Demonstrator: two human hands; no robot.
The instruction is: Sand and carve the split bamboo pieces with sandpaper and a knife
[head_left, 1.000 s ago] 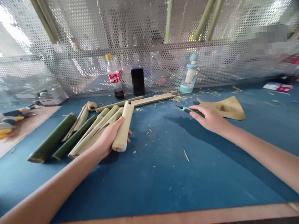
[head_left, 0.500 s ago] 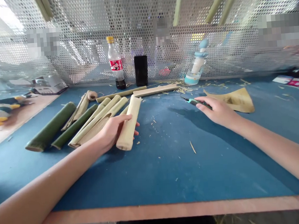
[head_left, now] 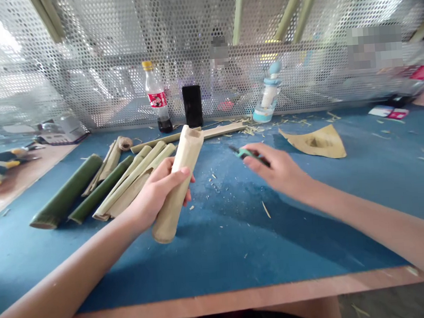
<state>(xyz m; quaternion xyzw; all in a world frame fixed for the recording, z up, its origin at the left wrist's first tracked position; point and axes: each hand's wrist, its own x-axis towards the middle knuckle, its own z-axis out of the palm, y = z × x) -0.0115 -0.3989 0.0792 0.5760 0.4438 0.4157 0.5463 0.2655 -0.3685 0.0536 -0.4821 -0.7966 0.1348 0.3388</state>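
My left hand (head_left: 163, 184) is wrapped round a pale peeled bamboo piece (head_left: 179, 185), thumb across its front. The piece tilts with its notched end up and its lower end just above or on the mat; I cannot tell which. My right hand (head_left: 276, 166) grips a knife (head_left: 246, 154) with a teal and black handle, its dark tip pointing left toward the bamboo but apart from it. Left of my left hand lie split bamboo strips (head_left: 126, 184), a thin green bamboo piece (head_left: 100, 191) and a thicker green bamboo tube (head_left: 69, 191).
A blue mat (head_left: 219, 260) covers the table. At the back stand a cola bottle (head_left: 157, 102), a black phone-like slab (head_left: 193, 105) and a blue-topped bottle (head_left: 266, 97), before a perforated metal screen (head_left: 120, 97). Curved sandpaper-like sheet (head_left: 320, 144) lies right; shavings are scattered.
My left hand has raised and tipped the bamboo piece so its notched end faces me more. My right hand has brought the knife left, closer to it. The view has shifted slightly.
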